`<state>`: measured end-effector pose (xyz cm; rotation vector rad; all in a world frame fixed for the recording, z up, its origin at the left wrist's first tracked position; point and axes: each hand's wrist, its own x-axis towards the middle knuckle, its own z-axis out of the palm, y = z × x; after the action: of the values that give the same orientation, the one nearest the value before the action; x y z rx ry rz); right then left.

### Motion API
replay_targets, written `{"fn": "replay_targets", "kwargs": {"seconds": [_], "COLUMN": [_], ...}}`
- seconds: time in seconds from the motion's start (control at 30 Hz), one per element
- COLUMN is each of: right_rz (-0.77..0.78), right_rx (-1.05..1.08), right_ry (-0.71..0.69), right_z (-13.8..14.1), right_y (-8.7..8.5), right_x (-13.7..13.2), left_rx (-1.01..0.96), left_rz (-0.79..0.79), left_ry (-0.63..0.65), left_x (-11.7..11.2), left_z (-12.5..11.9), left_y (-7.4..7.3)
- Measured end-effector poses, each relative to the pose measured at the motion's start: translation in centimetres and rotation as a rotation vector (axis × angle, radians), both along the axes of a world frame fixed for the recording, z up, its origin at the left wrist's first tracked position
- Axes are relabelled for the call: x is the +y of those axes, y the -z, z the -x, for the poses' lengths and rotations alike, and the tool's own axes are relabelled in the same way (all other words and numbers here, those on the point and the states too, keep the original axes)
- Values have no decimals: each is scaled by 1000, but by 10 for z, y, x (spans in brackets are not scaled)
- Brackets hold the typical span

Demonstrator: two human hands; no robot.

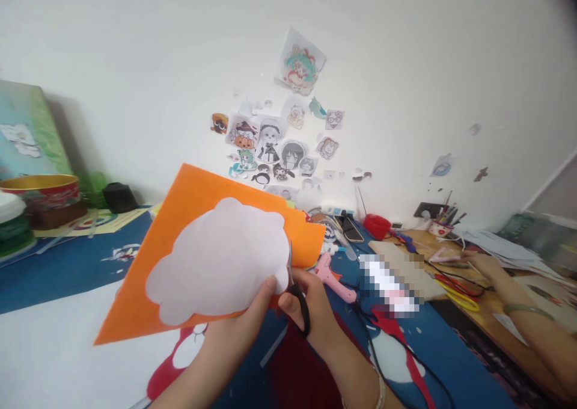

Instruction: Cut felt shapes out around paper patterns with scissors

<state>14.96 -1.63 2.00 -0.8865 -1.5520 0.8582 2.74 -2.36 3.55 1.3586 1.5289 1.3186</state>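
Note:
My left hand (255,313) is closed on the lower right of an orange sheet (180,186), its thumb pressing on a white cloud-shaped piece (220,264) that lies over the sheet. Black-handled scissors (304,316) are in my right hand (315,304), with fingers in the handle loops. Their blades point up along the right edge of the white piece, where the orange has a cut edge. A partly cut orange strip (309,234) stands out to the right of the blades. Whether the blades are apart is hard to see.
A pink glue gun (333,279) with a black cord lies right of my hands. Beyond it are a phone (349,227) and a red container (376,225). Tins stand at the left. Another person's arm (518,301) reaches over the wooden table at right.

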Motion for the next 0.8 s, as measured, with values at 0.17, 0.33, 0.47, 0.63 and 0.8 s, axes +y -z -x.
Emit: {"fn": "replay_targets", "kwargs": {"seconds": [0.17, 0.33, 0.47, 0.63, 0.8], "right_rz": [-2, -4, 10, 6, 2], "right_rx": [27, 45, -2, -91, -69], "right_ry": [12, 16, 12, 42, 48], "right_z": [2, 1, -4, -11, -11], "right_y": [0, 2, 3, 4, 5], "right_x": [0, 1, 3, 5, 5], "left_rx": [-36, -56, -44, 14, -63], "left_rz": [12, 40, 47, 62, 52], "left_ry": [-45, -80, -64, 93, 62], "left_x": [-1, -2, 0, 2, 3], "left_z": [-1, -2, 0, 3, 4], "left_y": [-2, -4, -3, -7, -11]}}
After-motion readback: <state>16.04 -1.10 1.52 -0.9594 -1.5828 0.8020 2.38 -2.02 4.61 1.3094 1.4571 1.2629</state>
